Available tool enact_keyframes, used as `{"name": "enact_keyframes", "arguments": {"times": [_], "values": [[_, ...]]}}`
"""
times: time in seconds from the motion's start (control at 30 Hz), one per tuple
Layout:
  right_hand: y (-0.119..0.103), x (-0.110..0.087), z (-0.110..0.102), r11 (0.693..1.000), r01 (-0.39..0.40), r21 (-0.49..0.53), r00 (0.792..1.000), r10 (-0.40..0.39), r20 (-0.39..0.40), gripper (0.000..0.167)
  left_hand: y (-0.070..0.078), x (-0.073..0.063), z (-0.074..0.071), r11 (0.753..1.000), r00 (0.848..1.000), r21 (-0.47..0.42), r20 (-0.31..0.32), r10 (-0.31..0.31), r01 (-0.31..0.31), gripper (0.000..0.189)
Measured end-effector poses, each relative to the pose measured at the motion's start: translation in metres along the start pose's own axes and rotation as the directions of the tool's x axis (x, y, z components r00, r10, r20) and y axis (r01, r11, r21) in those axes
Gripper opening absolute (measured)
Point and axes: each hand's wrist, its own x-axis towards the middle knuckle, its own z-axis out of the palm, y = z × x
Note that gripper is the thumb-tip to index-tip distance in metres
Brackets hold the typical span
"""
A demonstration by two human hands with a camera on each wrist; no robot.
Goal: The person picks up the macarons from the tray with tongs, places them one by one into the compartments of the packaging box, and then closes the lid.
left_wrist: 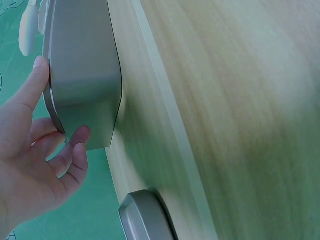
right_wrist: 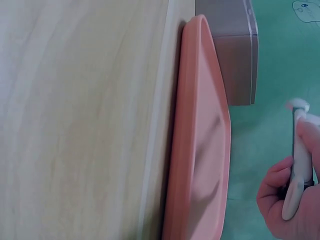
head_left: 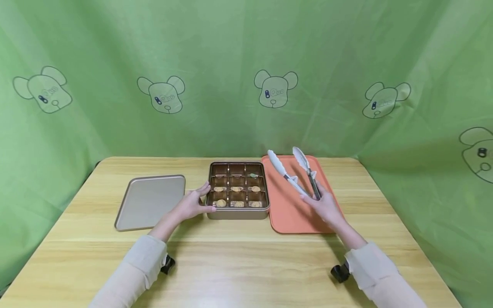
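A bronze-brown square baking pan (head_left: pixel 237 214), split by a divider into several compartments, stands mid-table. Round tan cookies (head_left: pixel 221 203) show in its middle and front rows, and a small green piece (head_left: pixel 253 175) in the back right compartment. My left hand (head_left: pixel 194 203) holds the pan's left front corner; the left wrist view shows thumb and fingers at its rim. In my right hand (head_left: pixel 325 208) are tongs (head_left: pixel 285 174) with white heads, gripped by the handles. Their arms are spread, with nothing between the heads, above an orange-pink tray (head_left: pixel 289 214).
A flat bronze lid or shallow tray (head_left: pixel 152 201) lies to the left of the pan, partly behind my left forearm. The orange-pink tray is directly right of the pan. A green curtain (head_left: pixel 219 42) with bear-head drawings hangs behind the wooden table (head_left: pixel 246 269).
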Motion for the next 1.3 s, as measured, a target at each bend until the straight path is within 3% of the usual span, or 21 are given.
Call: {"name": "enact_keyframes", "arguments": {"times": [0.27,0.63,0.93,1.17,1.3], "values": [[0.0,-0.009,-0.006,0.989,-0.044,0.144,0.998,0.051,-0.043,0.079,-0.002,0.001,0.001,1.0,1.0,-0.021,0.016,-0.007,0.007,0.085],[0.014,-0.014,-0.024,0.999,-0.044,0.029,0.988,0.048,-0.149,0.055,0.001,-0.001,-0.001,1.0,1.0,-0.023,0.017,-0.005,0.005,0.085],[0.033,-0.02,-0.044,0.996,-0.065,-0.058,0.985,0.055,-0.161,0.081,0.0,0.0,0.0,1.0,1.0,-0.005,0.014,0.005,-0.005,0.085],[0.05,-0.022,-0.057,0.998,-0.065,-0.015,0.981,0.061,-0.183,0.084,-0.001,0.0,0.001,1.0,1.0,0.0,0.01,-0.002,0.002,0.085],[0.059,-0.022,-0.064,0.995,-0.077,-0.059,0.972,0.062,-0.229,0.083,0.0,0.0,0.001,1.0,1.0,0.01,0.006,-0.001,0.001,0.084]]}}
